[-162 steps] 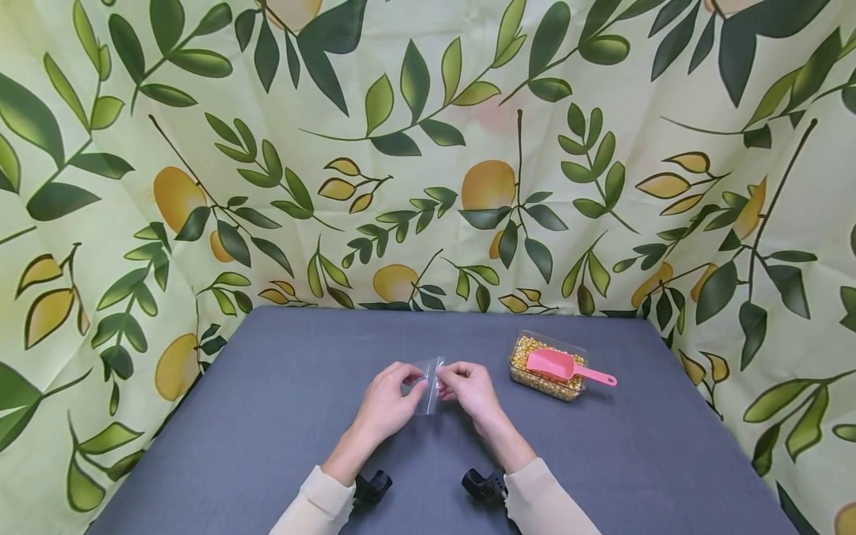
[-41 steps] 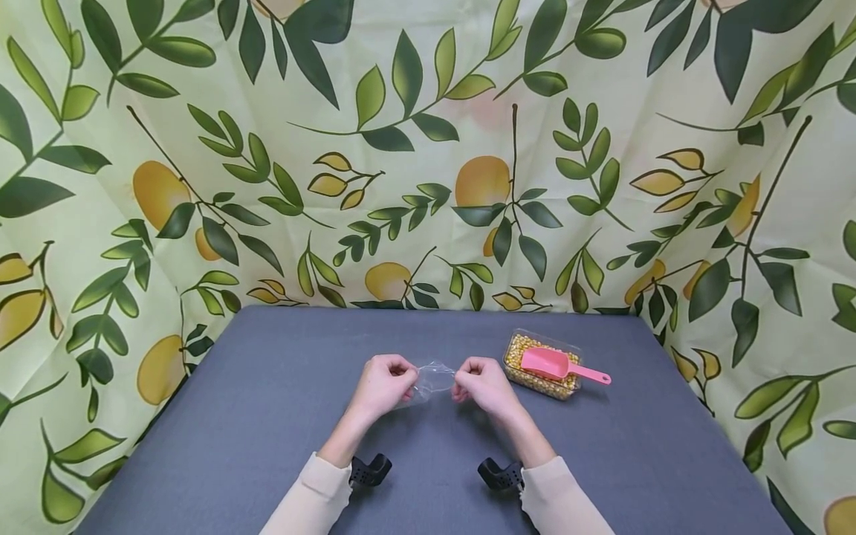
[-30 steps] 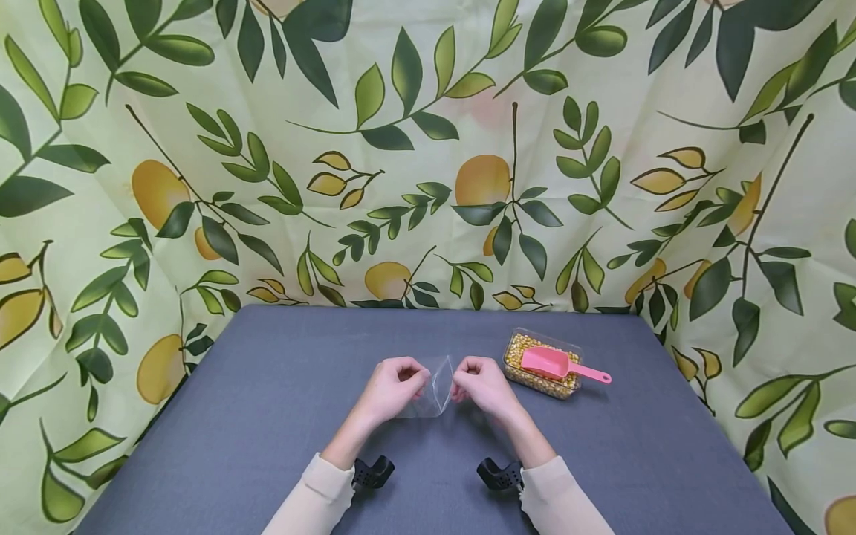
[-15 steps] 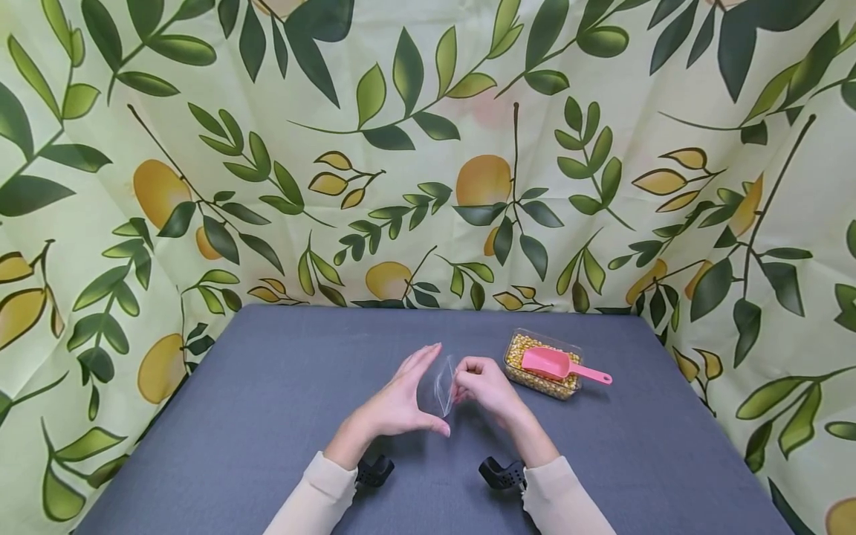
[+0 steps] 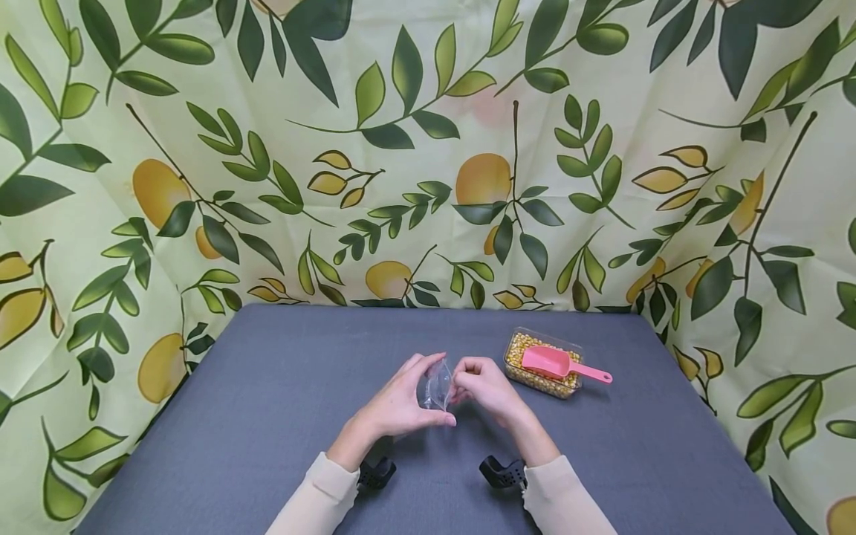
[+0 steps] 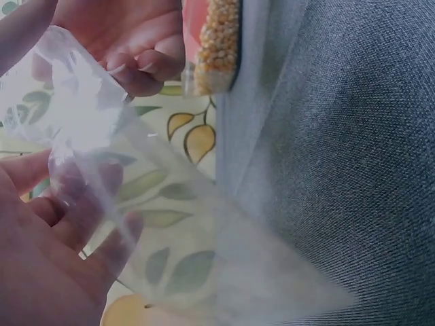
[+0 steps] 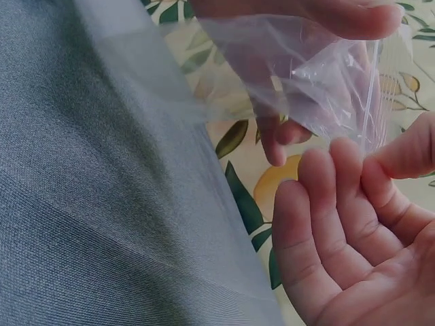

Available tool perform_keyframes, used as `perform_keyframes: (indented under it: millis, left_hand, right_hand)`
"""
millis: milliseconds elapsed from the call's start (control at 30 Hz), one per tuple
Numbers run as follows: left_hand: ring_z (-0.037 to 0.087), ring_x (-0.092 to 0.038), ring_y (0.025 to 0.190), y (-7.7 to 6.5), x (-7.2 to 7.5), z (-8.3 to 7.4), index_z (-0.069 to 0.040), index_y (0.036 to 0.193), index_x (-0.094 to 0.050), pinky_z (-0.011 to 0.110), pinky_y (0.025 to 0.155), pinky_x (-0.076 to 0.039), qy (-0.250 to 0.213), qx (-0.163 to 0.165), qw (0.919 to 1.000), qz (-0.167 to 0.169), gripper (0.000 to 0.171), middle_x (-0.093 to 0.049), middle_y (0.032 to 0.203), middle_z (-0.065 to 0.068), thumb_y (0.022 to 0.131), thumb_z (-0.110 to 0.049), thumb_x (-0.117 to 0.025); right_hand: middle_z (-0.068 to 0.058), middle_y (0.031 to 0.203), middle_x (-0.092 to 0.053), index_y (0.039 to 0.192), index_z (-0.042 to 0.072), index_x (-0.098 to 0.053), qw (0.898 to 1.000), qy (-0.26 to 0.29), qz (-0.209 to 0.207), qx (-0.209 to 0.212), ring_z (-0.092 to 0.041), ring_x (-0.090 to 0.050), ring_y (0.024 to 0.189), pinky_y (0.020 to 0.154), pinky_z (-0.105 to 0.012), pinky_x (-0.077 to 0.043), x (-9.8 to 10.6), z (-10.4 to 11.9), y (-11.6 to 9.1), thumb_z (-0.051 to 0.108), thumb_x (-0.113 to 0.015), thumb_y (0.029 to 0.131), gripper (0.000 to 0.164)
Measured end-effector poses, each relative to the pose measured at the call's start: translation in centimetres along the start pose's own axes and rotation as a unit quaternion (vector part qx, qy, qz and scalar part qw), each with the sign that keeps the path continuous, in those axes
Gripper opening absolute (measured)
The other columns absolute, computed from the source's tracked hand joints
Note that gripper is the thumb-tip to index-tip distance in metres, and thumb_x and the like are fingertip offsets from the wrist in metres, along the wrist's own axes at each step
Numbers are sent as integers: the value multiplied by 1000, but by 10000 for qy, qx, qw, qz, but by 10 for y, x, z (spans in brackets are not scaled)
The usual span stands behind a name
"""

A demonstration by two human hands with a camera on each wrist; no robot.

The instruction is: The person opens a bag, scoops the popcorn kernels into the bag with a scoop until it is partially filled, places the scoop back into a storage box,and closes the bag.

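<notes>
A clear zip-lock bag is held above the table between the two hands. My left hand curves around it in a wide C, thumb at the near edge of the mouth and fingers at the far edge. With thumb and index finger my right hand pinches the zip-strip edge; its other fingers are bent, as the right wrist view shows. The bag's body tapers to a corner in the left wrist view, and I see nothing inside it.
Right of the hands stands a clear plastic container of corn kernels. A pink scoop lies on the kernels, its handle jutting over the right rim. Grey cloth covers the table; a leaf-print curtain surrounds it.
Earlier both hands pinched the bag's mouth and pulled its sides apart. The left hand then let go, spread wide, and has now narrowed around the mouth's edges. The right hand kept its pinch.
</notes>
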State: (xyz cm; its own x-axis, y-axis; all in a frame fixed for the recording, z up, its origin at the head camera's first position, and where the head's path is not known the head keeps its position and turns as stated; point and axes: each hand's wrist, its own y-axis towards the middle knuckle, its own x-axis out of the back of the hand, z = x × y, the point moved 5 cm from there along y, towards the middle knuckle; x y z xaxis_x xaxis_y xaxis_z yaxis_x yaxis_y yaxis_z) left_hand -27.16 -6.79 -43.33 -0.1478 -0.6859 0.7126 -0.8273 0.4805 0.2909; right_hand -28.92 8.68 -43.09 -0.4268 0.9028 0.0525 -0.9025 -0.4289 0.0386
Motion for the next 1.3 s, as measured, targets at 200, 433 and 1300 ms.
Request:
perform_keyframes:
  millis: [200, 433, 1300]
  left_hand:
    - [7, -50, 88, -1, 0, 1, -21, 143, -40, 26, 74, -44, 34, -10, 10000, -71, 96, -46, 111, -9, 65, -66, -75]
    - [9, -51, 84, -1, 0, 3, -23, 143, -39, 25, 69, -45, 91, 116, 9999, -45, 95, -45, 108, -7, 66, -65, -74]
    - [7, -47, 76, -1, 3, 15, -21, 139, -44, 24, 65, -42, 297, 369, 9976, -507, 93, -43, 99, -10, 65, -70, -72]
  right_hand:
    - [-9, 67, -61, 79, -12, -54, 10000, -57, -77, -19, -22, -62, 62, 64, -41, -54, 5, -16, 7, -5, -49, 85, 10]
    - [-12, 70, -62, 80, -10, -58, 9998, -154, -138, -53, -21, -61, 64, 66, -43, -54, 7, -16, 6, -4, -49, 86, 12]
    - [-12, 69, -62, 89, -5, -62, 9956, -753, -551, -106, -24, -61, 64, 66, -42, -53, 17, -8, 2, 8, -59, 87, 14]
